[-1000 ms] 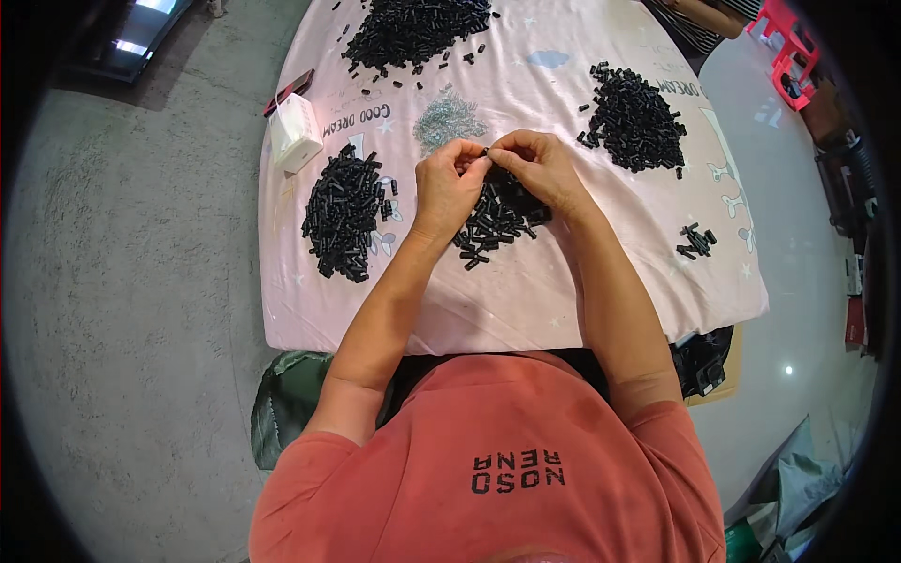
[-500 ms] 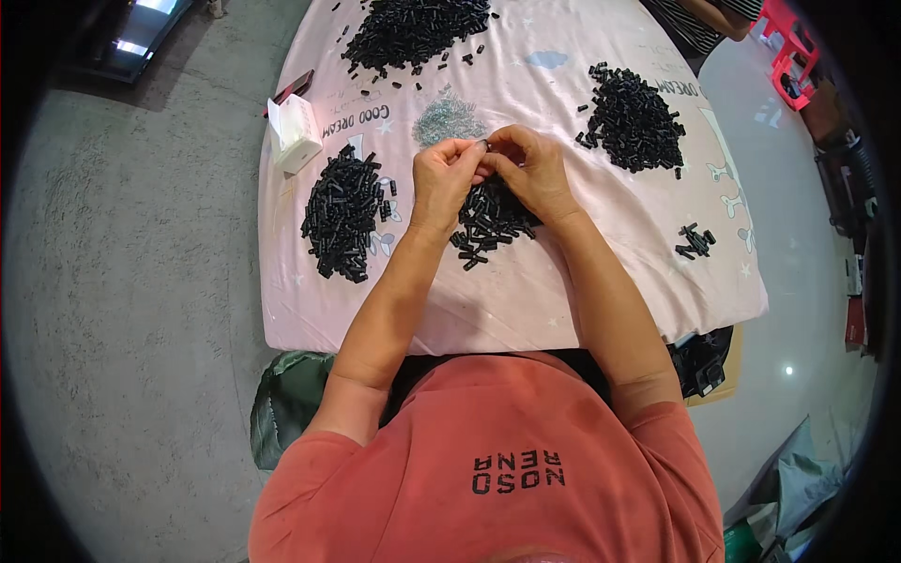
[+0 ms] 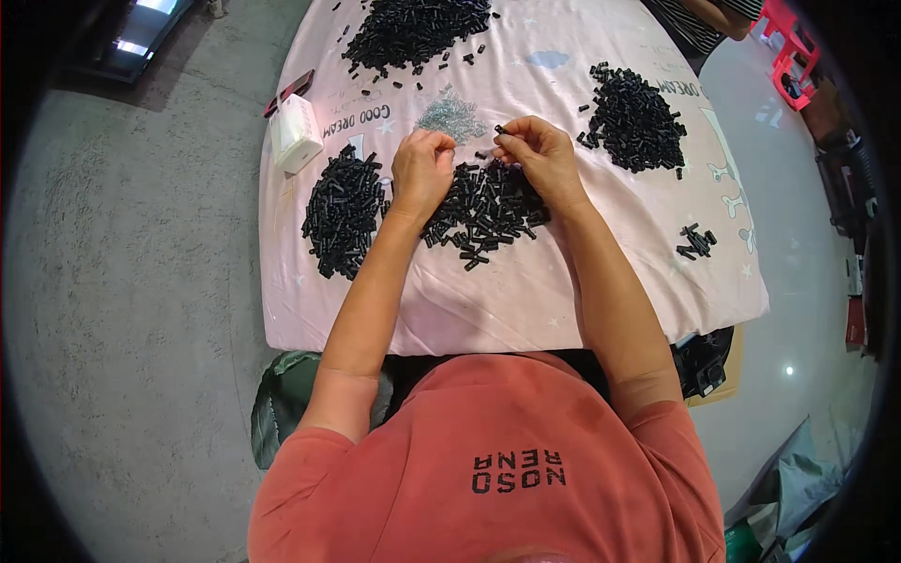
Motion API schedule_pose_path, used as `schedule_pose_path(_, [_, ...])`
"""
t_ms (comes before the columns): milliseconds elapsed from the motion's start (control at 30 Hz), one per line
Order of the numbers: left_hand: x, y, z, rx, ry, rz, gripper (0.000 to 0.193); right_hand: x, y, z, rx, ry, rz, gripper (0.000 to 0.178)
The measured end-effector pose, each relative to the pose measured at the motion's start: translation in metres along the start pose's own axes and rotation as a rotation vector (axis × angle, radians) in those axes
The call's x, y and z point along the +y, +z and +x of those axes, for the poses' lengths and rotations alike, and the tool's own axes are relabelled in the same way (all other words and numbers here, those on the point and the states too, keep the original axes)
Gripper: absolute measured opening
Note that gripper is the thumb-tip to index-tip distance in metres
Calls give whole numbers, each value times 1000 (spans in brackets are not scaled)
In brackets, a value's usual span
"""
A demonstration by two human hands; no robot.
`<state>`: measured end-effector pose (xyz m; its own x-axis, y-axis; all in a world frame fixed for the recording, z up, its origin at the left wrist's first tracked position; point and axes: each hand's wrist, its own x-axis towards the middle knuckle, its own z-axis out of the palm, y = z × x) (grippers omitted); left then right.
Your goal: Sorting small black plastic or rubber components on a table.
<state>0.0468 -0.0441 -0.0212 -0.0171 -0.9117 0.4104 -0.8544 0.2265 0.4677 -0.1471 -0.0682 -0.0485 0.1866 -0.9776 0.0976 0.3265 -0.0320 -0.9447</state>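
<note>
My right hand [image 3: 544, 159] pinches a small black plastic piece [image 3: 499, 130] between thumb and fingertips, above the far edge of the middle pile. My left hand [image 3: 422, 174] is closed with its fingers curled together, beside a heap of small clear pieces [image 3: 450, 117]; what it holds, if anything, is hidden. Between my forearms lies the middle pile of black pieces [image 3: 488, 211]. To its left, close to my left wrist, is another pile of black pieces [image 3: 340, 216].
A pink patterned cloth [image 3: 507, 319] covers the table. More black pieces lie in a far heap [image 3: 413, 33], a right heap [image 3: 636, 117] and a small cluster [image 3: 695, 242]. A white tissue pack [image 3: 297, 133] and a phone [image 3: 291, 92] rest at the left edge. Another person's arm [image 3: 718, 17] shows at the far right.
My hands have moved apart: the left went left and slightly down, the right slightly right. The black piece now shows in my right fingertips, and more of the middle pile is visible.
</note>
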Motion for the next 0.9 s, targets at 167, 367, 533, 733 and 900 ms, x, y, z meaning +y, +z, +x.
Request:
schedule_pose_path(167, [2,9,6,13,98,101,6,-2,-1,0,-22,69,76,9])
schedule_pose_path(367, [-1,11,9,-14,135,133,6,-6,-2,-1,-34,91,110,10])
schedule_pose_path(533, [-2,9,8,3,120,120,7,-10,-1,-2,-6,76,99,11])
schedule_pose_path(733, [-6,11,9,20,139,122,6,-10,-2,-2,-1,96,88,12])
schedule_pose_path(900, [-6,12,7,6,138,122,4,-8,-2,-1,15,95,93,11])
